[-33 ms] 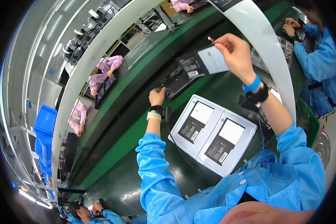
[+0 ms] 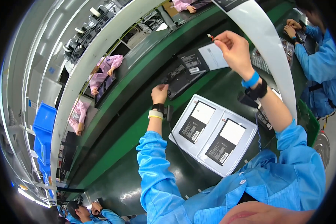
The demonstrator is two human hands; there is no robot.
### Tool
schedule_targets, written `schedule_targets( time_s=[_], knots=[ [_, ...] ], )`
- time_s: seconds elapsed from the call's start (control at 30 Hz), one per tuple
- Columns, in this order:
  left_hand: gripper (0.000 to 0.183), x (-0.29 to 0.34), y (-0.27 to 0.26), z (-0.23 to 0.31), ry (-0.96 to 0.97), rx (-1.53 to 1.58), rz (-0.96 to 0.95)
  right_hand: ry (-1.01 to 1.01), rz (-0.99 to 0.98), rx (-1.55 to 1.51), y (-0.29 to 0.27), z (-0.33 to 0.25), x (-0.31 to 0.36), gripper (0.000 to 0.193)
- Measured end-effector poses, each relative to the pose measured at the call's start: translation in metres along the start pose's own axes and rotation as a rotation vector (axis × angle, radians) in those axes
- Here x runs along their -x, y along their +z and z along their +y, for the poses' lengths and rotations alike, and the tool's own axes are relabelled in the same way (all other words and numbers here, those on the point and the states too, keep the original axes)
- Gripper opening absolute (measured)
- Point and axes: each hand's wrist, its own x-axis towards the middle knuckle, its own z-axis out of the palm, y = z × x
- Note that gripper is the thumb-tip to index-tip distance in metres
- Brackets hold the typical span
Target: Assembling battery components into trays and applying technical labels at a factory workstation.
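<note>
My right hand (image 2: pixel 235 50) is closed in a pinch at the far right end of a flat battery pack (image 2: pixel 213 58), white on one half with a black printed label on the other. A short wire lead with a small white plug (image 2: pixel 209 36) sticks out beside the fingertips. The pack's label end lies over or against a black laptop base (image 2: pixel 181 84) with exposed inner parts; whether it touches cannot be told. My left hand (image 2: pixel 159 94) grips the near left corner of that base. Nearer to me, a white two-compartment tray (image 2: pixel 216 112) holds two similar battery packs, one per compartment.
A pale curved post (image 2: pixel 267 33) rises just right of my right hand. Behind it stands a tray of small parts (image 2: pixel 287 52), near a co-worker in blue. Across the green-and-black bench (image 2: pixel 134 93), people in pink work. A cable (image 2: pixel 179 149) runs from my left wrist.
The laptop base and my left hand have shifted slightly right. The battery pack's label, blurred before, is now sharp. My right hand has moved a little up and left.
</note>
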Motion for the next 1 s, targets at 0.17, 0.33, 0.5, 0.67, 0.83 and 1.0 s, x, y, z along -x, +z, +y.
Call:
schedule_targets(
  time_s=[0.17,0.33,0.5,0.67,0.83,1.0],
  knots=[
    [0.038,-0.017,0.062,0.040,-0.202,0.265,-0.275,0.003,-0.037,0.140,0.046,0.043,-0.041,0.008],
    [0.036,-0.027,0.094,0.050,-0.109,0.043,-0.149,0.080,-0.125,0.187,0.080,0.080,-0.057,0.008],
    [0.024,-0.030,0.083,0.027,-0.008,0.251,-0.235,0.155,-0.214,0.184,0.111,0.119,-0.061,0.010],
    [0.017,-0.014,0.050,0.038,-0.025,0.325,-0.344,0.206,-0.400,0.131,0.136,0.171,-0.049,0.015],
    [0.017,-0.002,0.017,0.066,0.141,0.202,-0.278,0.135,-0.785,-0.003,0.158,0.197,-0.020,0.016],
    [0.065,-0.006,-0.013,0.038,0.563,-0.146,-0.072,0.104,-0.833,-0.020,0.172,0.200,-0.004,0.017]
  ],
)
